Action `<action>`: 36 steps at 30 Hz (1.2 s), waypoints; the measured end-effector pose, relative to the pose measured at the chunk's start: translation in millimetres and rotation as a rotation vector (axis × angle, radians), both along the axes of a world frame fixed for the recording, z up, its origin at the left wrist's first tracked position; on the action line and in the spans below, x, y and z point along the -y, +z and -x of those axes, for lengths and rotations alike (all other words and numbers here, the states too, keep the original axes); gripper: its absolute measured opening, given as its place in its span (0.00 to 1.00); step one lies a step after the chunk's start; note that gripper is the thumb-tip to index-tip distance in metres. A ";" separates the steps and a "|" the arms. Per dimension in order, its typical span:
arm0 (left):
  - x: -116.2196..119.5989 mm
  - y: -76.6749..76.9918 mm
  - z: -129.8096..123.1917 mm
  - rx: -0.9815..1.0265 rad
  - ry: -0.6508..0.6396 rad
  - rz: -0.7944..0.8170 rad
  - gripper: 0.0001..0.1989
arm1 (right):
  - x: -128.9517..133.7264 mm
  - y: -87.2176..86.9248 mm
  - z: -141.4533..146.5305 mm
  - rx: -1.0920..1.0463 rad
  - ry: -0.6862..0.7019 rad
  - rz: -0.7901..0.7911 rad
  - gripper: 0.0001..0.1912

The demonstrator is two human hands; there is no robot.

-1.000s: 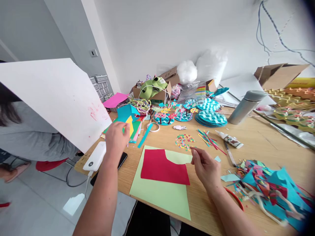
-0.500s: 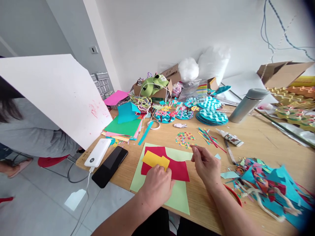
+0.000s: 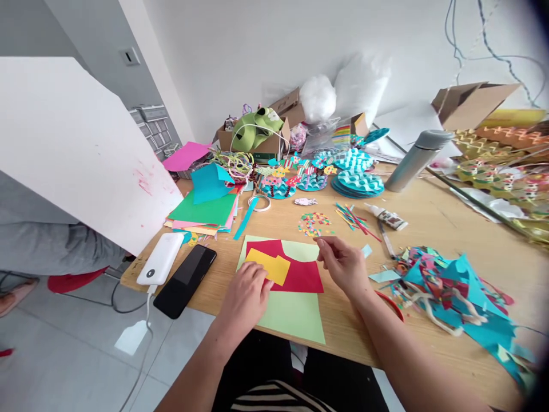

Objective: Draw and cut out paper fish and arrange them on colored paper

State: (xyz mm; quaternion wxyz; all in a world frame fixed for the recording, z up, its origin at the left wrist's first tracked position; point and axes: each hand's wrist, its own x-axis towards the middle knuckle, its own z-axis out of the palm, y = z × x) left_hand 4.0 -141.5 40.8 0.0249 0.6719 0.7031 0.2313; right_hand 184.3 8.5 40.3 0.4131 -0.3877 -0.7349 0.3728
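A yellow paper piece (image 3: 272, 268) lies on top of a red paper piece (image 3: 304, 277), and both rest on a pale green sheet (image 3: 295, 320) at the table's front edge. My left hand (image 3: 246, 294) lies over the lower left of the yellow and red paper, fingers extended and thumb a little apart. To the right of the red paper, my right hand (image 3: 343, 263) is raised with thumb and forefinger pinched together; what is between them, if anything, is too small to make out. Just beyond it are scattered small paper dots (image 3: 314, 223).
Left stand a white power bank (image 3: 160, 257), a black phone (image 3: 184, 280) and stacked coloured paper (image 3: 201, 209). Behind are paper strips (image 3: 354, 217), a glue bottle (image 3: 388, 217), a grey flask (image 3: 418, 160) and blue wavy discs (image 3: 358, 183). Paper scraps (image 3: 446, 286) and orange-handled scissors (image 3: 392, 306) lie right.
My left hand has slid left from the yellow paper's lower right to its left end, its fingers less curled. My right hand keeps its pinch beside the paper. The camera view has shifted.
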 end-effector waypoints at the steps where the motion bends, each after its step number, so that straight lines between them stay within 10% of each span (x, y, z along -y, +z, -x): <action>1: 1.7 -3.4 1.5 -0.001 0.002 -0.023 0.06 | 2.2 3.8 1.7 0.006 0.039 0.025 0.22; 5: 7.2 -12.6 3.1 0.025 0.040 -0.065 0.07 | 10.2 28.8 20.7 0.110 0.218 0.008 0.17; 10: 8.1 -21.6 5.5 0.053 0.071 -0.107 0.08 | -4.2 50.4 94.4 0.319 0.440 -0.447 0.12; 19: 7.7 -42.6 9.4 0.070 0.096 -0.290 0.08 | -54.5 15.1 248.2 0.835 0.708 -0.919 0.19; 30: 7.2 -49.1 10.6 0.055 0.052 -0.319 0.08 | -68.6 9.0 285.2 0.924 0.826 -0.841 0.12; 36: 6.6 -49.0 11.1 0.058 0.053 -0.331 0.07 | -83.6 27.3 302.4 0.766 0.658 -0.606 0.14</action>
